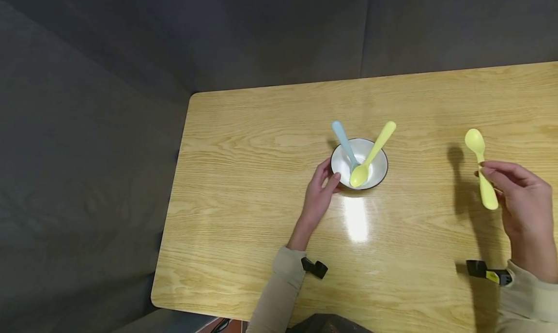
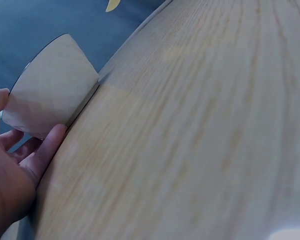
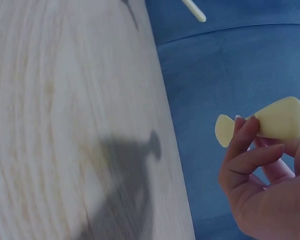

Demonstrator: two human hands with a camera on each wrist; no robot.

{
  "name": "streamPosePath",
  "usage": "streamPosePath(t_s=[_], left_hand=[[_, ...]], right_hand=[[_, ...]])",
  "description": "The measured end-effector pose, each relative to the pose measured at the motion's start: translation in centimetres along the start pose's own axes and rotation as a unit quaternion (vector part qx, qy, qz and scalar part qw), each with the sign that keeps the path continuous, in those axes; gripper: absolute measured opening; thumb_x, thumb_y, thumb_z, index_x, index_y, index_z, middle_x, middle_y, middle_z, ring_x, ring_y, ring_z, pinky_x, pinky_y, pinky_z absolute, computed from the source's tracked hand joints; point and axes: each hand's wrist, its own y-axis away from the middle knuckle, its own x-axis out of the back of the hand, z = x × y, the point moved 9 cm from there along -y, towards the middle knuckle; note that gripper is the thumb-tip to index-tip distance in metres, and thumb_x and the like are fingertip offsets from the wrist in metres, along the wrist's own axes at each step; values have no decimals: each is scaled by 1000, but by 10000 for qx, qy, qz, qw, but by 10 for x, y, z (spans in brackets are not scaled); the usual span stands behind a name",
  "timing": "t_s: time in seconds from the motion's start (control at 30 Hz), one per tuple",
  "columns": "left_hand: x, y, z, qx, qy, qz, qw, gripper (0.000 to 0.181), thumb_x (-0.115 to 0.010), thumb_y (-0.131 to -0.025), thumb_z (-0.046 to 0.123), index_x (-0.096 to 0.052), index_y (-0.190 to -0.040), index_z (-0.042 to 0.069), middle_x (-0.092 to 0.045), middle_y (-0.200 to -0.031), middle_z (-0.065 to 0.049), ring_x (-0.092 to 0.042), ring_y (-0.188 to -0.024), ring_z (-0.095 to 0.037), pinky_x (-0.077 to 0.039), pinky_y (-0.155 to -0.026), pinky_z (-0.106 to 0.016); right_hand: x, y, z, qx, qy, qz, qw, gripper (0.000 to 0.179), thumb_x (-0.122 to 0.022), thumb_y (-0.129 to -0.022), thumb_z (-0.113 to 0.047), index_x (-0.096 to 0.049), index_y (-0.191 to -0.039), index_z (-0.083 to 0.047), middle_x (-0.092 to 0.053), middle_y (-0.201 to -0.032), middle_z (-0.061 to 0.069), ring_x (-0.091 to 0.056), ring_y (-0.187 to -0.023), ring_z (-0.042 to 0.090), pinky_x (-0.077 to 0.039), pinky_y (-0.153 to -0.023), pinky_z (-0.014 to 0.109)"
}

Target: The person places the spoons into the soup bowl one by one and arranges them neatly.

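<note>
A white bowl (image 1: 378, 171) with a dark rim stands on the wooden table, held at its left side by my left hand (image 1: 319, 195). The thumb lies at the rim, and in the left wrist view the fingers reach round the bowl's outer wall (image 2: 52, 85). Two spoons lean in the bowl, handles up and outward: a light blue spoon (image 1: 342, 137) and a yellow spoon (image 1: 380, 142) crossing its end. To the right, my right hand (image 1: 525, 204) pinches another yellow spoon (image 1: 488, 196) by the middle, its scoop pointing away from me and its shadow on the table.
The wooden table (image 1: 244, 202) reaches to a dark curtain (image 1: 279, 37) along its back and left sides. Black straps with small mounts (image 1: 320, 270) sit at both wrists.
</note>
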Motion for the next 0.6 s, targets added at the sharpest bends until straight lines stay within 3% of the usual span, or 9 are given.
streamPosePath(t_s=[0.1,0.33,0.47,0.6], left_hand=[[1,1,2,-58,43,-9,10000,51,-58,-107,22,-44,-156,14,-50,-155,-6,-54,-134,-17,-61,-89,-32],[1,2,3,-173,106,-11,9998,50,-58,-108,20,-45,-155,12,-52,-152,-8,-54,-133,-18,-61,-88,-32],[1,2,4,-207,119,-13,9997,50,-57,-108,19,-45,-155,11,-52,-152,-9,-54,-133,-18,-61,-88,-32],[1,1,3,-227,103,-21,9997,50,-57,-108,19,-45,-155,11,-52,-152,-9,-54,-133,-18,-61,-88,-32]], right_hand=[[-4,0,1,-44,-428,-203,9989,15,-69,-93,12,-76,-106,10,-77,-93,7,-76,-78,15,-59,-59,18],[-13,3,-1,-58,-1064,-771,9913,22,-58,-100,11,-71,-116,14,-77,-92,17,-74,-77,21,-59,-58,22],[-14,5,-2,21,-1106,-714,9913,27,-61,-97,11,-69,-123,13,-77,-96,15,-74,-77,20,-57,-55,22],[-13,4,-3,145,-1343,-459,9898,25,-61,-92,21,-69,-115,15,-74,-95,14,-74,-76,20,-57,-55,23]])
